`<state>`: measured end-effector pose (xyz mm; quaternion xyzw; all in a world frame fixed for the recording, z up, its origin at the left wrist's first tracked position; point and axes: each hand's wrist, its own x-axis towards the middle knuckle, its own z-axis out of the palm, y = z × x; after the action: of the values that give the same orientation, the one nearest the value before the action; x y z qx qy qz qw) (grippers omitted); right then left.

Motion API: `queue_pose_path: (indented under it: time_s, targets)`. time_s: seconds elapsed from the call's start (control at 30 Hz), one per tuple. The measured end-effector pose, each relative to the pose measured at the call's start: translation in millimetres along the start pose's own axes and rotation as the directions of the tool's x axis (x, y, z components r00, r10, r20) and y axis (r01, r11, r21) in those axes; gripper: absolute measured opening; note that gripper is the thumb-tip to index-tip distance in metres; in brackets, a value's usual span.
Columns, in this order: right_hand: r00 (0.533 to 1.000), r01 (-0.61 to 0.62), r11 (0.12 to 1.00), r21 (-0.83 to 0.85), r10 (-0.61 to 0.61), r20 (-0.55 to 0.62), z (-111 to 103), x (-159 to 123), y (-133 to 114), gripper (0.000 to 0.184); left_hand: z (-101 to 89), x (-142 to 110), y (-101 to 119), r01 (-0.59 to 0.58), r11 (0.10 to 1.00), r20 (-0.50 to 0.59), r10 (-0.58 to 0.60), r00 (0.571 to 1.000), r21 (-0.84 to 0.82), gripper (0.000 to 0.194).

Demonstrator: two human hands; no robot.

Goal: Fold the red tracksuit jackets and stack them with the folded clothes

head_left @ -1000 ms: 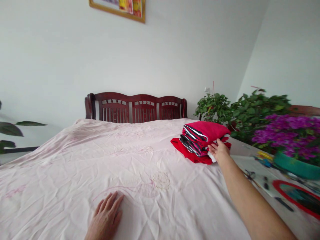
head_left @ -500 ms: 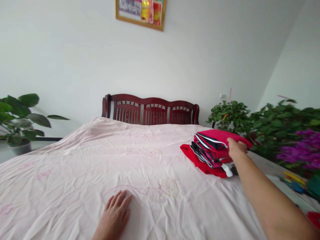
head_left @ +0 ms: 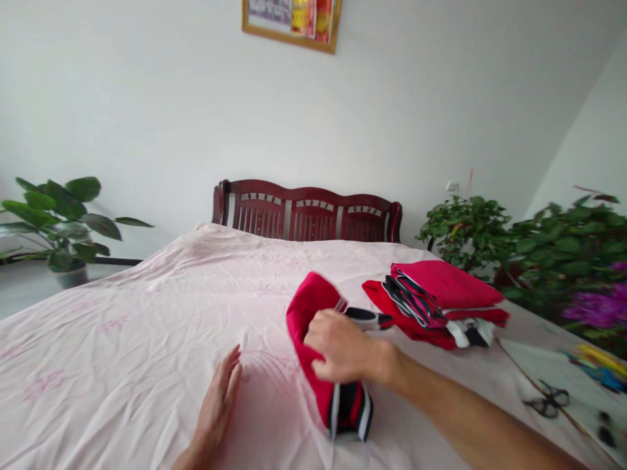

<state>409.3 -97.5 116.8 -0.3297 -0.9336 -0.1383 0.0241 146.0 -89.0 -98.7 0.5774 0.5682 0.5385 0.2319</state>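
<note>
My right hand (head_left: 340,346) grips a folded pinkish-red garment (head_left: 312,294) with navy and white striped trim, just above the middle of the bed. The garment is tilted and partly covered by my hand and forearm. My left hand (head_left: 220,395) is at the near side of the bed, left of the garment and apart from it. Its fingers are stretched out, with nothing in them. To the right lies a pile of folded clothes (head_left: 448,284), red and pink with navy and white trim, and a white and black piece pokes out at its front.
A pale pink floral sheet (head_left: 147,339) covers the bed before a dark red wooden headboard (head_left: 313,219). At the right edge are black-framed glasses (head_left: 547,399) and yellow and blue items (head_left: 600,362). Potted plants (head_left: 463,232) stand at right, another plant (head_left: 68,215) at left.
My right hand has moved from the pile to the middle of the bed, bringing a folded red garment. My left hand has turned onto its edge. The view has shifted slightly right.
</note>
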Motion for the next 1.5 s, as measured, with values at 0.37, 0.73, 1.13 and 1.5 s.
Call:
queue_pose_path:
  time_s: [0.37, 0.73, 1.13, 1.5]
  targets:
    - [0.974, -0.227, 0.947, 0.229, 0.220, 0.059, 73.7, 6.6, -64.5, 0.023, -4.1, -7.2, 30.8, -0.114, 0.987, 0.186, 0.092, 0.978, 0.114, 0.037]
    - [-0.005, -0.330, -0.116, 0.937, 0.993, 0.121, 116.5, -138.5, 89.5, 0.023, -6.4, -17.5, 43.8, -0.341, 0.885, 0.182, 0.296, 0.938, 0.318, 0.038]
    - [0.558, -0.636, 0.630, 0.445, 0.774, -0.299, 136.2, -119.1, 32.8, 0.032, 36.4, -51.1, 94.6, -0.478, 0.770, 0.550, 0.201, 0.810, 0.422, 0.059]
    - [0.582, -0.672, 0.521, 0.527, 0.811, -0.060, 167.4, -62.7, 1.0, 0.024, -70.1, 2.2, 49.3, 0.443, 0.718, 0.028, -0.509, 0.860, -0.537, 0.026]
